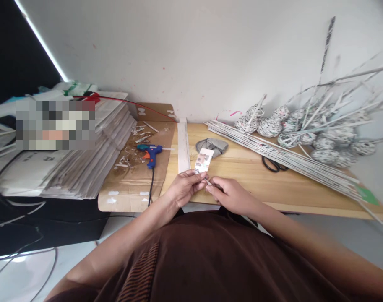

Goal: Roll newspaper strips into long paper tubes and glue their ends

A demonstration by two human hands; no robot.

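Observation:
A short printed paper strip (pixel 204 160) stands up from between the fingers of my left hand (pixel 188 184), which pinches its lower end at the table's front edge. My right hand (pixel 229 193) is just to the right, its thumb and forefinger pinched together at the rolled lower end of the same strip. Right behind the paper strip lies a crumpled grey cloth (pixel 214 146). A white flat bar (pixel 183 147) runs front to back on the table, left of the cloth.
Left are a blue glue gun (pixel 152 155) on cardboard (pixel 128 188) with paper scraps and a tall paper stack (pixel 93 155). Right are long paper rods (pixel 285 161), black scissor handles (pixel 273 164) and several woven paper pieces (pixel 269 126) with sticks jutting out.

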